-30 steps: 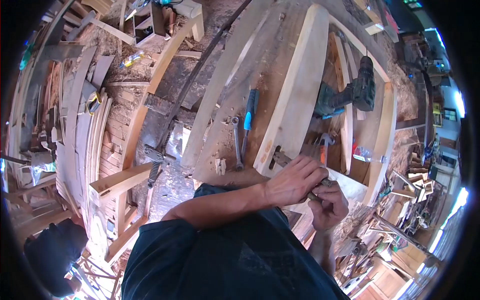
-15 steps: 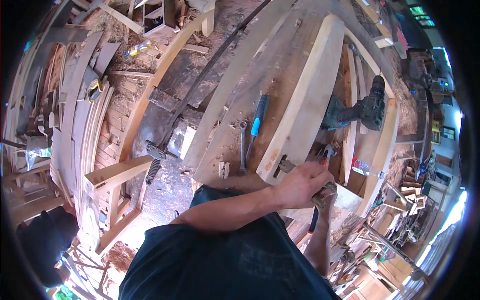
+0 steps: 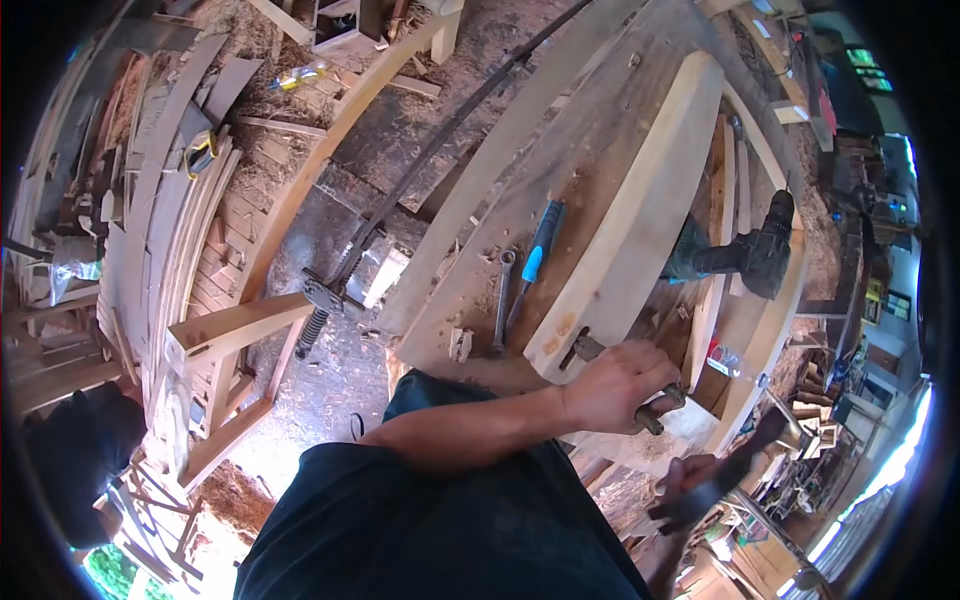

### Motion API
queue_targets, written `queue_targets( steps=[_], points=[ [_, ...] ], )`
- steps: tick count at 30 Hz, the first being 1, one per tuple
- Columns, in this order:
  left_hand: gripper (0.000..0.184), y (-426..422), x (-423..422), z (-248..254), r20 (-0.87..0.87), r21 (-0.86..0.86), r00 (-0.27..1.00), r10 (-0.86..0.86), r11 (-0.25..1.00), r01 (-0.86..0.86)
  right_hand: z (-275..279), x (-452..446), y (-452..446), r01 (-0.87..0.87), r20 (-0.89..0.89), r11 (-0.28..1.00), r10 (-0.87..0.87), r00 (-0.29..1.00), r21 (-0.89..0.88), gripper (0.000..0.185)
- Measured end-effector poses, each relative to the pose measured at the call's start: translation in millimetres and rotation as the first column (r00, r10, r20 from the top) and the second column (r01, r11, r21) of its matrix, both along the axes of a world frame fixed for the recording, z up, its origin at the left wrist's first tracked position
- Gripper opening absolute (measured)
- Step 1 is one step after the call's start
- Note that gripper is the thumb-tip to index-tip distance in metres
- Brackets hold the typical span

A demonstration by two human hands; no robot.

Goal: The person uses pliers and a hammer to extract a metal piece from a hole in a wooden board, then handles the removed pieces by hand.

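Note:
My left hand [image 3: 620,387] is closed around a worn metal tool [image 3: 588,348], possibly a chisel. One end of it is by a dark slot near the close end of a pale wooden board [image 3: 640,210]; the other sticks out past my fist. Lower right, my right hand [image 3: 688,482] grips a dark, motion-blurred tool [image 3: 722,477] that looks like a hammer. It is apart from my left hand. On the wooden surface left of the board lie a combination wrench [image 3: 503,300] and a blue-and-black handled tool [image 3: 541,243].
A cordless drill [image 3: 760,250] rests right of the board, beside curved wooden pieces. A clamp [image 3: 322,295] stands near a wooden frame [image 3: 240,328] on the left. Another person in dark clothing [image 3: 80,460] is at the lower left. A clear plastic bottle [image 3: 724,360] lies on the right.
My right hand has moved away from my left hand, down and right, and now holds the dark tool. My left hand keeps its grip near the slot. The view has shifted.

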State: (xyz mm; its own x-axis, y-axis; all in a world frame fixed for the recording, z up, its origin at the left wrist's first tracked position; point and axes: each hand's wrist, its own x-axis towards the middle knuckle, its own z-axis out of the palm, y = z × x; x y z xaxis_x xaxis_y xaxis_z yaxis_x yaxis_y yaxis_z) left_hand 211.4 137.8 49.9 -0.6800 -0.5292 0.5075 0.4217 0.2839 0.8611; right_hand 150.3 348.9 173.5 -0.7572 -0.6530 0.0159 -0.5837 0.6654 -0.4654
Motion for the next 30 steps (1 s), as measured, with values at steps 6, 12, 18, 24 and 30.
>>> queue_targets(
  steps=[6,12,18,24,30],
  points=[
    [0.036,-6,3,1,-0.005,0.033,1.0,0.002,0.999,-0.002,20,-1,-11,-0.017,-0.079,0.972,0.036,0.996,0.234,0.02],
    [0.034,-7,2,0,-0.011,0.059,1.0,-0.013,0.998,0.014,19,0,-39,-0.096,0.131,0.903,0.044,0.99,0.418,0.016],
    [0.032,-11,-1,-3,-0.006,0.098,1.0,0.002,0.995,-0.001,27,-4,-13,0.045,-0.003,0.999,-0.045,0.999,0.015,0.012],
    [0.03,-12,1,0,-0.011,0.083,1.0,-0.004,0.997,0.005,4,-13,-17,-0.232,-0.033,0.966,0.237,0.971,0.115,0.008],
    [0.03,-8,1,-4,-0.024,0.092,1.0,0.0,0.996,0.002,37,8,-22,0.089,0.315,0.955,0.004,0.949,-0.281,0.019]
  ],
)
